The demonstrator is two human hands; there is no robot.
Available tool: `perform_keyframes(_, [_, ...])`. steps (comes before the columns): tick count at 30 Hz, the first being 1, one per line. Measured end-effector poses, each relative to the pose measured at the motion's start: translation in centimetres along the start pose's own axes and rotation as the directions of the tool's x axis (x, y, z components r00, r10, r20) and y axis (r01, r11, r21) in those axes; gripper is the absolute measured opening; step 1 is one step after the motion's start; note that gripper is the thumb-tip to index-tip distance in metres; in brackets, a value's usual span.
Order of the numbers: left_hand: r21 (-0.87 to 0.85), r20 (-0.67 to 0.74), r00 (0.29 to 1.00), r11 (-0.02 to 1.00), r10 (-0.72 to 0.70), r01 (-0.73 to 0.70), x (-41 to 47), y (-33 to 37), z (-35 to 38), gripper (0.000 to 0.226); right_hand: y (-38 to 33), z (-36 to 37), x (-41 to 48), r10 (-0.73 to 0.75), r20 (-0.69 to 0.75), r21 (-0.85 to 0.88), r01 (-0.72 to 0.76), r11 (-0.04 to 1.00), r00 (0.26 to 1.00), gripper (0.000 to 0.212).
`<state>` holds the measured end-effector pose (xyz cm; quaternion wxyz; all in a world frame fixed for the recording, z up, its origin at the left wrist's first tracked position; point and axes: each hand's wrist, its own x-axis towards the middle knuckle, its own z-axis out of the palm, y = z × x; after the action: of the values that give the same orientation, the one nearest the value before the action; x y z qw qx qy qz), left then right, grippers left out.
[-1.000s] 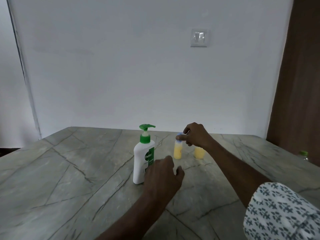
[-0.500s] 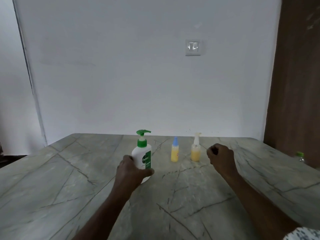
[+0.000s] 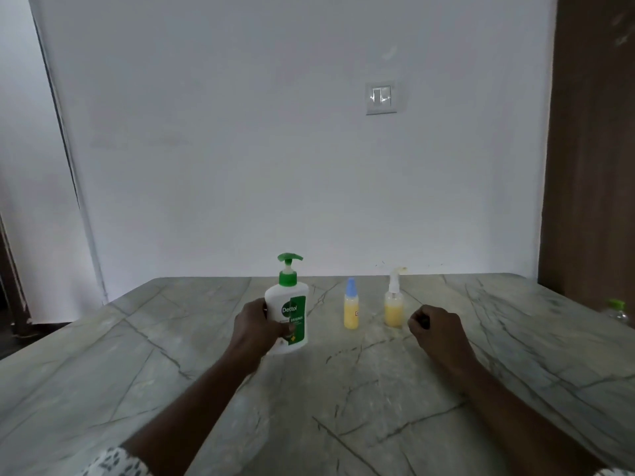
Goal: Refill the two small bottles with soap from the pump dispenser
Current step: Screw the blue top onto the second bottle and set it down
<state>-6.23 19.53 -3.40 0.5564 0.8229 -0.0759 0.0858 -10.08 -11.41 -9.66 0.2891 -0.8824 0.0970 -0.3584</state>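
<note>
Since one second ago, the left hand (image 3: 256, 333) has reached the Dettol pump dispenser (image 3: 286, 298) and now grasps its lower body from the left, thumb across the green label. The right hand (image 3: 438, 333) has come off the blue-capped bottle (image 3: 351, 309) and is clenched, holding nothing, near and to the right of the small bottles.

The dispenser stands upright at the centre of the marble counter (image 3: 343, 413), with its green pump head pointing right. The blue-capped bottle stands to its right, apart from it. Further right stands the spray-top bottle (image 3: 393, 305). Both hold yellow liquid, and both tops are on.

A green-capped bottle (image 3: 616, 309) shows at the far right edge. A light switch (image 3: 381, 97) is on the wall.
</note>
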Motion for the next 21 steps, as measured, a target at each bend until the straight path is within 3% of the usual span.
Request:
perform_keyframes(6, [-0.105,0.155,0.987,0.994,0.052,-0.036,5.6,1.9,0.2,0.042,0.4,0.4,0.1,0.016,0.029,0.003,-0.016,1.000,0.999,0.008])
perform_keyframes(13, [-0.076,0.269,0.961,0.996,0.071,-0.052,8.7,-0.3,1.1,0.041,0.2,0.5,0.2,-0.010,0.045,0.009,0.009,1.000,0.999,0.008])
perform_keyframes(21, [-0.094,0.296,0.953,0.995,0.070,-0.044,9.8,-2.5,1.3,0.043,0.5,1.0,0.3,-0.017,0.053,0.011,0.017,1.000,0.998,0.006])
